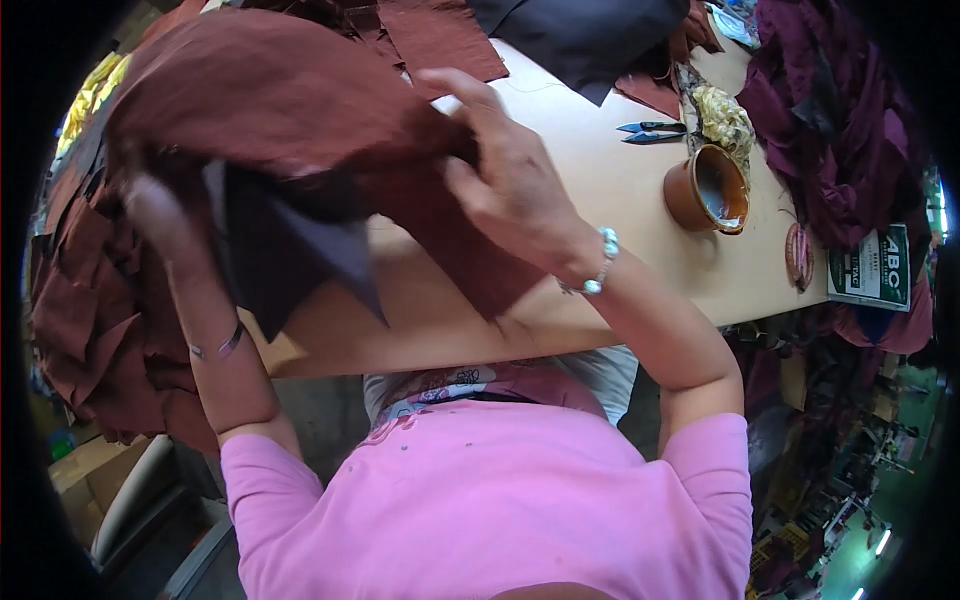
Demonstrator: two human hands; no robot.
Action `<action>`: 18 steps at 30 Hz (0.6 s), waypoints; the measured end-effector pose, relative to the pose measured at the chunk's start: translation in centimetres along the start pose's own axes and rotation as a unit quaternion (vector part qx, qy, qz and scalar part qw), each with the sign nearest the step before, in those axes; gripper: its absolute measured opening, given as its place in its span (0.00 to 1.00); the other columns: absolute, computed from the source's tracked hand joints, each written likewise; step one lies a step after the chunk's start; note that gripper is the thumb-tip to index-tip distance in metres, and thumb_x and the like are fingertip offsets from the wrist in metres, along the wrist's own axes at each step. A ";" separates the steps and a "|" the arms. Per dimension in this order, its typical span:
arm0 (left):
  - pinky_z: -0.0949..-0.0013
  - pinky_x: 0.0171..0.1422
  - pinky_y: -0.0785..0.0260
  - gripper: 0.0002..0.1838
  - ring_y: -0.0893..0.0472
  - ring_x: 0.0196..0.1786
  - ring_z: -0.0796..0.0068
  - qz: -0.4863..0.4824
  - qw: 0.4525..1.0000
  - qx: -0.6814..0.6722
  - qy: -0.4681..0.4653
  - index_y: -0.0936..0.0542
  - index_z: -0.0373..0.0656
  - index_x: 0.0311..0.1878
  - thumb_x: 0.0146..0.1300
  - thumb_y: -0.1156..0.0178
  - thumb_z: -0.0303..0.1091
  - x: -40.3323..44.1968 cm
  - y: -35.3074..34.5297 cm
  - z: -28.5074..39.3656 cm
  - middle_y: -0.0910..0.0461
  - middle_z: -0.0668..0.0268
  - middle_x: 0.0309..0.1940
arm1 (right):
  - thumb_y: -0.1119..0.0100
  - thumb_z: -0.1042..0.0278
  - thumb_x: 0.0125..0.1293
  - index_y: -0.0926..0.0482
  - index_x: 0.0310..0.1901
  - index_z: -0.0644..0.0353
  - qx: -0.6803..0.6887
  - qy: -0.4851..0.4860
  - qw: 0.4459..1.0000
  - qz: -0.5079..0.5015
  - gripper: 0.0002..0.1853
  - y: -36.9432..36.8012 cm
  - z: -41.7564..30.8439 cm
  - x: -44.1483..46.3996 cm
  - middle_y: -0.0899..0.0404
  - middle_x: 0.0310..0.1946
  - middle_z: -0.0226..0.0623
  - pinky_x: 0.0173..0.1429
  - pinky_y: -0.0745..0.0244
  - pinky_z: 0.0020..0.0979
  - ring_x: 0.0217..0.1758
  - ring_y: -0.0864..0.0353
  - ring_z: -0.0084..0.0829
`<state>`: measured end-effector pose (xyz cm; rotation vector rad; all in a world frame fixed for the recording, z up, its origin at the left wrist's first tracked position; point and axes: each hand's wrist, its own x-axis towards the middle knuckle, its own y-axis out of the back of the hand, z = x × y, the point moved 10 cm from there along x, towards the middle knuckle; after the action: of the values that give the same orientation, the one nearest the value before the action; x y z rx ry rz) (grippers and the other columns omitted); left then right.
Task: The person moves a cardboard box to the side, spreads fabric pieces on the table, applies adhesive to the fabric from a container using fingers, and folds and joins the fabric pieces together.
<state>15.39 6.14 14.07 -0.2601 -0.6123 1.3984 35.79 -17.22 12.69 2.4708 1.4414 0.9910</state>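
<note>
A large reddish-brown cloth piece is lifted over the left part of the table, with a dark piece hanging below it. My left hand, blurred, is at the cloth's left end, its fingers mostly hidden beneath the fabric. My right hand grips the cloth's right end between thumb and fingers, and a brown strip hangs down beneath that hand.
Brown cloth pieces hang over the table's left edge. On the table are blue-handled snips, a brown cup, a dark cloth and a green-white box. Maroon cloth lies at right.
</note>
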 end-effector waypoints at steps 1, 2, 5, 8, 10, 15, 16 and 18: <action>0.66 0.48 0.31 0.16 0.24 0.47 0.69 -0.002 0.999 -0.033 -0.004 0.26 0.40 0.52 0.64 0.45 0.36 0.8 1.4 1.5 0.24 0.62 0.49 | 0.52 0.89 0.51 0.39 0.61 0.53 0.012 0.008 1.000 -0.008 0.34 -0.9 -0.9 0.9 0.26 0.37 0.42 0.45 0.28 0.33 0.39 0.23 0.36; 0.66 0.46 0.30 0.14 0.22 0.44 0.68 -0.005 0.998 -0.066 -0.008 0.25 0.40 0.50 0.63 0.44 0.35 1.6 2.8 2.9 0.22 0.62 0.47 | 0.53 0.90 0.51 0.39 0.61 0.53 0.024 0.017 0.999 -0.016 0.33 -2.1 -1.6 1.7 0.26 0.40 0.44 0.46 0.27 0.35 0.40 0.22 0.38; 0.67 0.47 0.31 0.15 0.23 0.44 0.70 -0.029 0.996 -0.077 -0.041 0.26 0.39 0.51 0.63 0.45 0.34 2.8 5.3 6.4 0.22 0.62 0.45 | 0.53 0.90 0.51 0.43 0.62 0.54 0.118 0.122 0.985 0.010 0.34 -5.8 -5.3 2.8 0.25 0.43 0.48 0.49 0.28 0.36 0.44 0.22 0.41; 0.69 0.48 0.31 0.15 0.23 0.44 0.72 -0.070 0.995 0.022 -0.074 0.27 0.38 0.52 0.64 0.45 0.33 3.9 3.9 7.2 0.23 0.63 0.44 | 0.53 0.89 0.53 0.47 0.64 0.54 0.190 0.076 0.977 -0.055 0.35 -7.4 -7.2 3.6 0.25 0.42 0.45 0.49 0.28 0.32 0.44 0.23 0.37; 0.70 0.48 0.31 0.16 0.24 0.43 0.73 -0.115 0.982 0.119 -0.087 0.28 0.37 0.53 0.64 0.46 0.33 4.8 0.9 5.7 0.23 0.63 0.44 | 0.53 0.88 0.55 0.50 0.64 0.54 0.252 -0.052 0.955 -0.150 0.35 -8.0 -6.1 3.6 0.24 0.41 0.43 0.49 0.28 0.29 0.44 0.23 0.31; 0.73 0.50 0.32 0.17 0.25 0.43 0.75 -0.297 0.885 0.334 -0.127 0.30 0.34 0.54 0.64 0.46 0.32 7.8 -12.8 -4.3 0.24 0.63 0.42 | 0.53 0.82 0.61 0.52 0.67 0.54 0.301 -0.159 0.940 -0.026 0.33 -3.9 3.0 2.9 0.23 0.43 0.43 0.46 0.29 0.23 0.41 0.26 0.21; 0.73 0.50 0.32 0.18 0.25 0.43 0.76 -0.329 0.858 0.367 -0.146 0.31 0.34 0.55 0.64 0.46 0.31 7.9 -15.2 -6.6 0.24 0.64 0.41 | 0.50 0.79 0.60 0.50 0.67 0.54 0.092 -0.154 0.984 -0.002 0.34 -2.7 6.8 2.9 0.22 0.41 0.46 0.48 0.29 0.28 0.41 0.23 0.27; 0.74 0.51 0.32 0.18 0.25 0.43 0.77 -0.349 0.783 0.429 -0.286 0.31 0.33 0.56 0.64 0.47 0.31 5.0 -17.6 -9.0 0.24 0.64 0.40 | 0.46 0.75 0.56 0.46 0.64 0.55 -0.128 -0.183 0.975 -0.005 0.33 0.0 9.6 2.1 0.21 0.35 0.51 0.50 0.30 0.40 0.41 0.22 0.47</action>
<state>35.32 9.54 17.04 1.0741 -0.4173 0.8672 42.09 -13.38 6.23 2.3006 1.1301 0.6274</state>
